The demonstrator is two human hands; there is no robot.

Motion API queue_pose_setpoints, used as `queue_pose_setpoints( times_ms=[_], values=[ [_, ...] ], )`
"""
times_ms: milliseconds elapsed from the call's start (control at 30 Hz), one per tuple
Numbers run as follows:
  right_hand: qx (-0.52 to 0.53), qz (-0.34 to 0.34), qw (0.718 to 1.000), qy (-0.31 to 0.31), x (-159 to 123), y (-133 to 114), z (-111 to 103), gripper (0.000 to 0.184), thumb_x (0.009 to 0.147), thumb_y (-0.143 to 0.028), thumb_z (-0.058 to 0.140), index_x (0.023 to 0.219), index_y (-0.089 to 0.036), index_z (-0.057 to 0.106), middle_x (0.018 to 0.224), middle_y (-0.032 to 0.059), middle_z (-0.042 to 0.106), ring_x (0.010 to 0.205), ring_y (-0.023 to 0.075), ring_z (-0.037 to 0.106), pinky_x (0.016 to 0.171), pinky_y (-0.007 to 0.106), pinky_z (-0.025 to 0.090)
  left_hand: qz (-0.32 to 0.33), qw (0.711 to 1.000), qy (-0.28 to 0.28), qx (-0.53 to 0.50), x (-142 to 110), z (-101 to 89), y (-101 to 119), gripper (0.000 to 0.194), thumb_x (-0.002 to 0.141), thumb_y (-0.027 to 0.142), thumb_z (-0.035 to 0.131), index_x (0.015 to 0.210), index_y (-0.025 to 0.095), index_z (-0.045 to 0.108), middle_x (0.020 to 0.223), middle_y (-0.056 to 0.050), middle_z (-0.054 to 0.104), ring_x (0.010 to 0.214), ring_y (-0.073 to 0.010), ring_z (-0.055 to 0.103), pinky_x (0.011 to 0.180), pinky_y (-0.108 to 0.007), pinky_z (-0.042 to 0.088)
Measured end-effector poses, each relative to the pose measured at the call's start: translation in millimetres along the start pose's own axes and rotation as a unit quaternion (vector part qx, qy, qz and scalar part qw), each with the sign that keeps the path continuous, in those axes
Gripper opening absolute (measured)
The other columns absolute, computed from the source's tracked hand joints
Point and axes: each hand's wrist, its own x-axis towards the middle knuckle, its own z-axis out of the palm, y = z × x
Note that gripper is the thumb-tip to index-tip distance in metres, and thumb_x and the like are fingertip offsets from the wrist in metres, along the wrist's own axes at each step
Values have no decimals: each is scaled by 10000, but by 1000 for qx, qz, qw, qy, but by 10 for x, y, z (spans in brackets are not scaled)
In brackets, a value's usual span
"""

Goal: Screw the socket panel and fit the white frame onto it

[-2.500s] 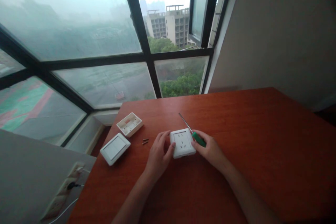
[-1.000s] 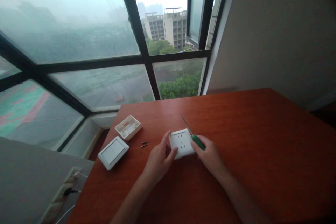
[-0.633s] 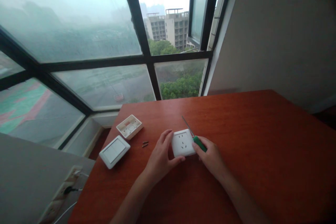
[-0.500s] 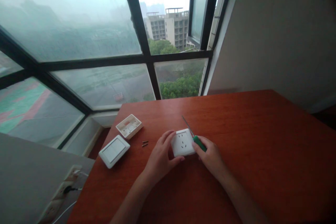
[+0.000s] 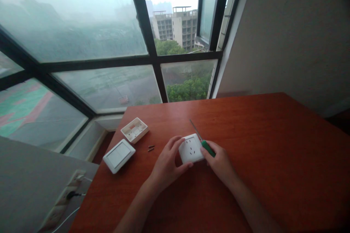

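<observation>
A white wall socket (image 5: 190, 148) lies face up on the red-brown wooden table (image 5: 259, 145). My left hand (image 5: 166, 164) grips its left side, thumb under the near edge and fingers curled over the far-left corner. My right hand (image 5: 221, 162) touches the socket's right edge and holds a green-handled screwdriver (image 5: 205, 145), whose metal shaft points away toward the window.
On the table's left part lie a white double switch plate (image 5: 119, 155), an open white back box (image 5: 134, 129) and two small dark screws (image 5: 151, 147). A power strip (image 5: 64, 198) with a plugged cable sits on the ledge below left. Big windows stand behind.
My left hand has shifted from resting beside the socket to gripping it, thumb tucked under the near edge. The socket has tipped slightly. My right hand has hardly moved.
</observation>
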Motion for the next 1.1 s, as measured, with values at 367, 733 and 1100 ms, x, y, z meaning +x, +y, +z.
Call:
queue_pose_setpoints(
  times_ms=[367,733,1100],
  values=[
    [-7,24,1000,13,7,-41,-5,470,837,-455,508,1093,-91,658,879,124,694,592,191,609,501,293,464,-62,998,-8,-7,22,106,17,850,689,267,772,1411,229,323,1421,-135,389,1268,-308,463,1042,-458,423],
    [35,85,993,76,20,184,-576,451,816,-488,560,1080,-131,636,543,-19,555,456,147,522,434,258,413,18,995,-44,-85,548,436,266,934,657,308,794,1426,248,269,1408,-117,385,1234,-290,482,993,-436,470],
    [64,130,967,208,232,626,-1355,537,720,-485,647,1107,-112,646,537,-15,549,477,134,499,419,234,407,39,991,-88,-98,1317,1198,709,878,657,379,779,1388,209,322,1357,-151,400,1171,-338,533,956,-468,479]
  ],
)
